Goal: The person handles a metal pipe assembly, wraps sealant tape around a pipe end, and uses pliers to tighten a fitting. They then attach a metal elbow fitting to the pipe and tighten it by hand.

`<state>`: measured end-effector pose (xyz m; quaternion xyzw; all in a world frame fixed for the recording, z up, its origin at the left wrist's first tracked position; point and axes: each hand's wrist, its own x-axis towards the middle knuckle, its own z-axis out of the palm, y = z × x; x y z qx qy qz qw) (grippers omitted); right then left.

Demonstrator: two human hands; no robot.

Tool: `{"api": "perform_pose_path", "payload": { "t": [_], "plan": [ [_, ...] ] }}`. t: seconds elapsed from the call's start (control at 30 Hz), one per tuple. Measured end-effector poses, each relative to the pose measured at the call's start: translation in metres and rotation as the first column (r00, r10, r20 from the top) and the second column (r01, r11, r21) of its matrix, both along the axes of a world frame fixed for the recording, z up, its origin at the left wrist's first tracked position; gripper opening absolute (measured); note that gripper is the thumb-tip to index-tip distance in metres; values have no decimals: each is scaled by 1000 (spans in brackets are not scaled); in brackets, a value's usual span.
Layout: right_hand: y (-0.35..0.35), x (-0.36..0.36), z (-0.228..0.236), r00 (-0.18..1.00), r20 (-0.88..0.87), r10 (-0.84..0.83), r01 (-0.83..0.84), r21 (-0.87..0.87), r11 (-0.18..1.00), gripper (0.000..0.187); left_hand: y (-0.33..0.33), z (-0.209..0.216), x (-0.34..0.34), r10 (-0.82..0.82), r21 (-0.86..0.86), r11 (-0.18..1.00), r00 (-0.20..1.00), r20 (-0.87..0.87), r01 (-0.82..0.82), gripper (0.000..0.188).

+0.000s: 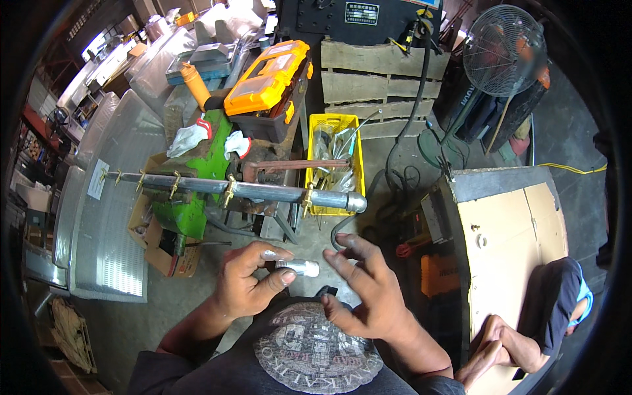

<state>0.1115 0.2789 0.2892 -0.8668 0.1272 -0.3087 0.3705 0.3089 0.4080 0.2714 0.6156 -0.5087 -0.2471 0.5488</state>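
My left hand pinches a short silver pipe nipple between thumb and fingers, in front of my chest. White thread tape appears to wrap its right end. Just right of it, my right hand is open, fingers spread, apart from the nipple. Beyond both hands, a long grey metal pipe lies across the green stand. Several small brass valves stick out along it, and a rounded elbow-like fitting caps its right end. A rusty red pipe wrench rests behind the pipe.
An orange-lidded toolbox and white gloves sit behind the pipe. A yellow crate of parts stands on the floor. At right are a cardboard-topped table, another person's bare limbs, a fan and a black hose.
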Motion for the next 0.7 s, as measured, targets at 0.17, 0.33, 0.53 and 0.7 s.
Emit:
{"api": "perform_pose_path", "payload": {
  "t": [0.17,0.33,0.53,0.7],
  "plan": [
    [8,8,-15,999,-35,-41,31,-251,967,61,-4,-5,-7,51,-5,999,997,-66,-51,25],
    [15,11,-30,986,-106,-128,78,-382,921,62,-9,-17,-8,134,43,990,989,-68,-131,22],
    [17,12,-44,969,-234,-73,-18,-367,930,63,-25,-23,0,185,-35,980,967,-174,-194,17],
    [13,16,-40,966,-186,-180,113,-320,941,71,-25,-32,-4,108,59,993,982,-156,-100,20]
  ]
}}
